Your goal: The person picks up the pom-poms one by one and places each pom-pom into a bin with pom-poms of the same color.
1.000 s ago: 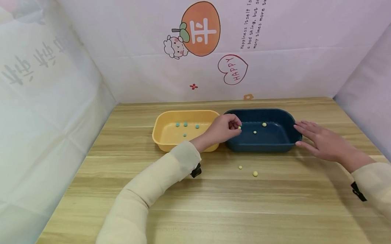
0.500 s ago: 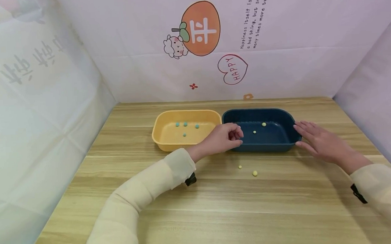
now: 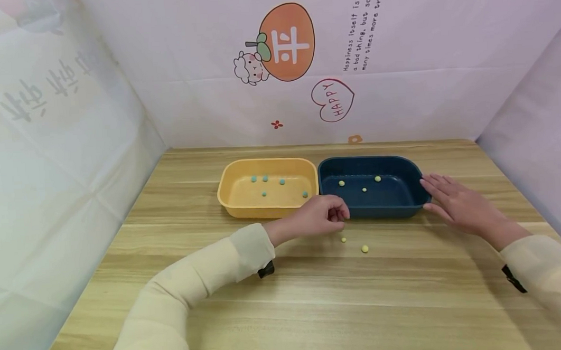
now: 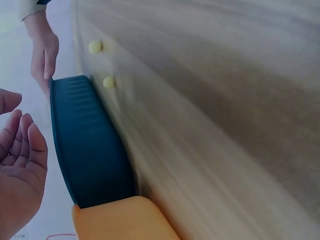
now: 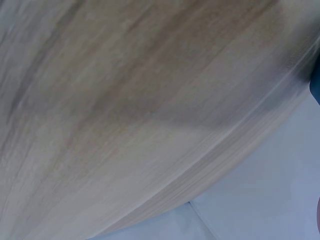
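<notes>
My left hand (image 3: 317, 215) hovers by the front rims of the two bins, palm side toward the right. In the left wrist view its thumb stands apart from the loosely bent fingers (image 4: 37, 145), with nothing between them. Closest to it on the wooden table lies a small yellow ball (image 3: 343, 240), with a larger yellow ball (image 3: 365, 249) to the right. The dark blue bin (image 3: 382, 212) holds three yellow balls. Straight fingers of my right hand (image 3: 463, 205) touch this bin's right end. The right wrist view shows mostly bare wood.
Left of the blue bin, right against it, stands a yellow bin (image 3: 258, 212) with several small teal balls inside, one being a teal ball (image 3: 282, 182). A printed white cloth (image 3: 200, 105) hangs behind the wooden table (image 3: 287, 312) and along both sides.
My left hand has drawn back from over the blue bin toward me. A yellow ball that was at its fingertips now lies in that bin. The right hand stays put.
</notes>
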Available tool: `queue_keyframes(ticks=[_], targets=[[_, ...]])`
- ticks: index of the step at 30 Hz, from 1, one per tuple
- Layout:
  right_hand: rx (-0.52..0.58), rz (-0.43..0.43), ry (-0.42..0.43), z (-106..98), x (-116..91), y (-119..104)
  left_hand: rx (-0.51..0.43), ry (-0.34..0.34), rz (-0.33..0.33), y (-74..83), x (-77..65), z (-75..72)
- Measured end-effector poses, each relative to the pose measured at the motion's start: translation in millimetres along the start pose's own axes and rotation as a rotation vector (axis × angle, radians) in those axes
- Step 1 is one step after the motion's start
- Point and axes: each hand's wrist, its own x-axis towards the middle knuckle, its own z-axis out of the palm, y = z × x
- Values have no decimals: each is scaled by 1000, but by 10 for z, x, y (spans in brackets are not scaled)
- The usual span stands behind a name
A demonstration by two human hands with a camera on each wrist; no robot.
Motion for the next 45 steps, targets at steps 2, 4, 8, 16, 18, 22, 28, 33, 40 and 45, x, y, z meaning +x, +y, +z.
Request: queue_keyframes(ticks=[2, 4, 8, 16, 18, 22, 28, 33, 40, 45], targets=[[-2, -2, 1, 3, 0, 4, 14, -26, 4, -12, -10, 25], [-1, -2, 0, 8, 0, 9, 41, -50, 0, -16, -17, 48], [0, -2, 0, 11, -2, 8, 79, -105, -36, -27, -23, 111], [9, -1, 4, 1, 5, -5, 134, -172, -52, -69, 27, 248], [11, -1, 5, 3, 5, -3, 159, -180, -58, -78, 46, 273], [14, -2, 9, 9, 7, 0, 201, -178, -74, -94, 74, 307], [16, 2, 10, 14, 4, 3, 238, -187, -101, -117, 112, 341], [17, -3, 11, 12, 6, 4, 287, -204, -114, -135, 154, 371], [19, -2, 11, 8, 8, -1, 338, -245, -150, -138, 194, 396], [24, 10, 1, 17, -1, 8, 356, -266, -156, -132, 194, 399]])
